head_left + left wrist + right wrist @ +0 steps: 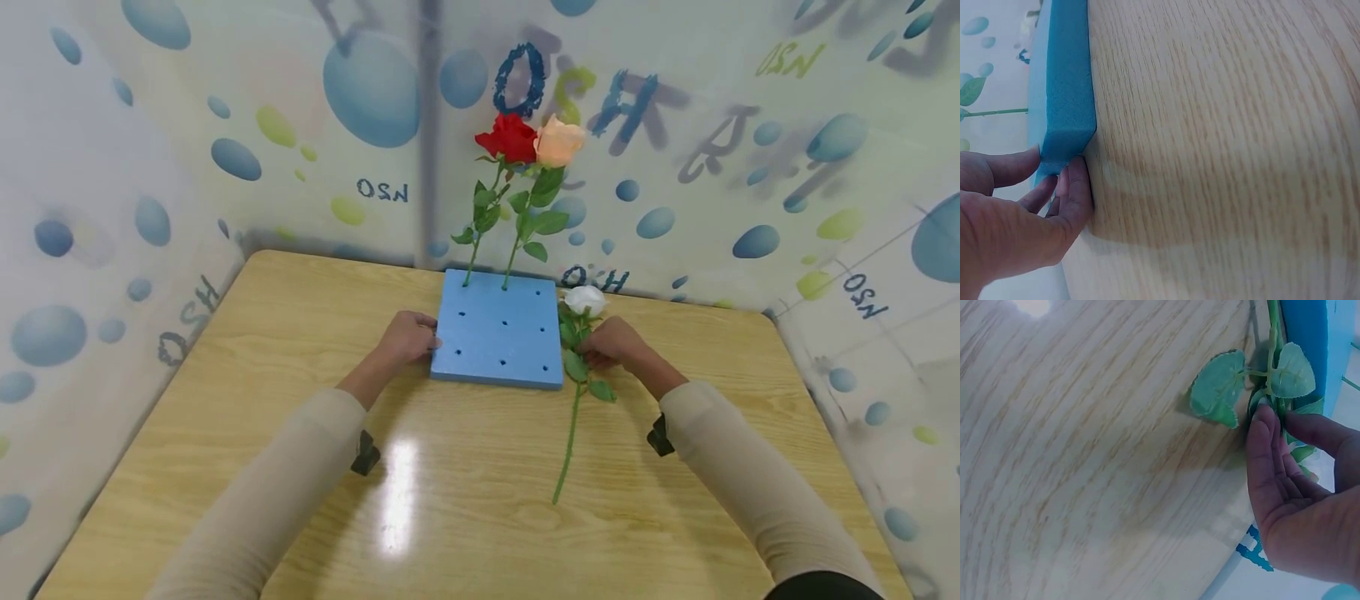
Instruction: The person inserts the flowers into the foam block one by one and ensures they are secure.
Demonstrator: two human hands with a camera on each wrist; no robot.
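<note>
A blue foam board [483, 337] with rows of small holes lies on the table. At its left edge my left hand [408, 337] pinches the board's side, thumb above and fingers low against the edge, as the left wrist view shows. A white artificial rose [585, 299] lies along the board's right side, its stem pointing toward me. My right hand [613, 342] holds that stem among the leaves between thumb and fingers; in the right wrist view the leaves [1217, 387] partly cover the fingertips. A red rose [512, 138] and a peach rose [559, 142] stand upright in back-row holes.
The wooden table [480, 517] reaches to a patterned backdrop [285, 192] close behind the board, with similar walls at both sides. The two standing roses rise in front of that backdrop. A bright light reflection shows on the tabletop.
</note>
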